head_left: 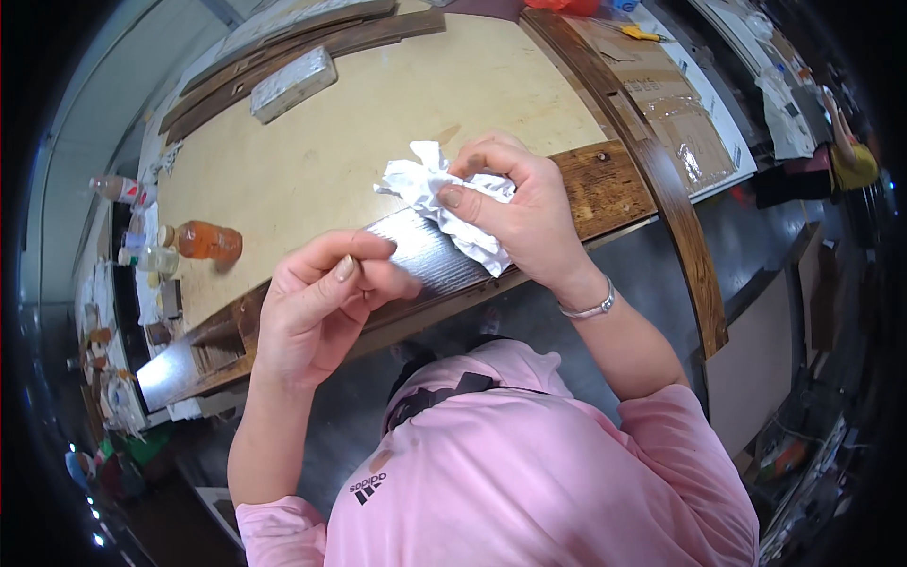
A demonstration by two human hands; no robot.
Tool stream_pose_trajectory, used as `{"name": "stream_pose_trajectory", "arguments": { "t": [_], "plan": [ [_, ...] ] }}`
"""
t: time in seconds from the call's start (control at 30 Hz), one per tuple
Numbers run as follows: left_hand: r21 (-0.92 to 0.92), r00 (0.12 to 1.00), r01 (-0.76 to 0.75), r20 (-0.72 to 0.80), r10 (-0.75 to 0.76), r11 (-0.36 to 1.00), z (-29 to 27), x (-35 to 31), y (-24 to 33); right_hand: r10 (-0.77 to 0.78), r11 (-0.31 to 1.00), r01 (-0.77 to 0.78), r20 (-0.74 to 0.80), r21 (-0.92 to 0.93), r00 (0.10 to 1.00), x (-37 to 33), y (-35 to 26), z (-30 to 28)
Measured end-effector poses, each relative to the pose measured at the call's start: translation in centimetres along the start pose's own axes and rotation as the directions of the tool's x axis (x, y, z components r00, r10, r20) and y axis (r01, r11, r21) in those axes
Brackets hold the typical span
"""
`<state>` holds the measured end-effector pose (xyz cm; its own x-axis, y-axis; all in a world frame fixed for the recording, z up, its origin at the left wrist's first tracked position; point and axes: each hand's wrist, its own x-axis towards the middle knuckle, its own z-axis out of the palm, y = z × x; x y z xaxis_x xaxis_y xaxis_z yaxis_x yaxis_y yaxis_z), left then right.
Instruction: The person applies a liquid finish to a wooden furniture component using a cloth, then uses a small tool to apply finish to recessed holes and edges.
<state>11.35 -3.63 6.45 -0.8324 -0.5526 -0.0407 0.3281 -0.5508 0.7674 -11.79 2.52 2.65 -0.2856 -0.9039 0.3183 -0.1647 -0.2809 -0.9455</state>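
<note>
Bunched in my right hand (518, 203) is a crumpled white sheet (416, 184), paper or thin cloth, with its loose end sticking out past the fingertips. It is just above a dark brown, grained wooden board (605, 180) along the table's near edge, whose middle shines with reflected light. My left hand (321, 302) is over the board's left part, thumb pressed against curled fingers. Whatever it pinches, if anything, is too small or hidden to make out. Left of that hand, the board has a rectangular recess (219, 352).
A pale tabletop (378, 104) carries a wrapped silver-white block (294, 83) and brown planks (312, 42) at the back. At left stand an orange-liquid bottle (210, 242) and other bottles. A long brown plank (675, 203) crosses the right edge, beside cardboard (652, 76) and a yellow cutter (642, 34).
</note>
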Motion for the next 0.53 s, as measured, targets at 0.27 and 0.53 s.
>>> {"name": "stream_pose_trajectory", "arguments": {
  "t": [0.27,0.53],
  "plan": [
    [0.426,0.846,-0.445,0.489,0.214,0.788,3.2,-0.7,3.5,0.180,0.969,-0.178,0.007,0.168,0.984,-0.4,-0.1,-0.4],
    [0.396,0.953,-0.074,0.300,-0.053,0.915,9.4,-9.4,6.6,0.087,0.981,-0.082,-0.022,0.177,0.996,-0.2,0.2,0.6]
  ]
}}
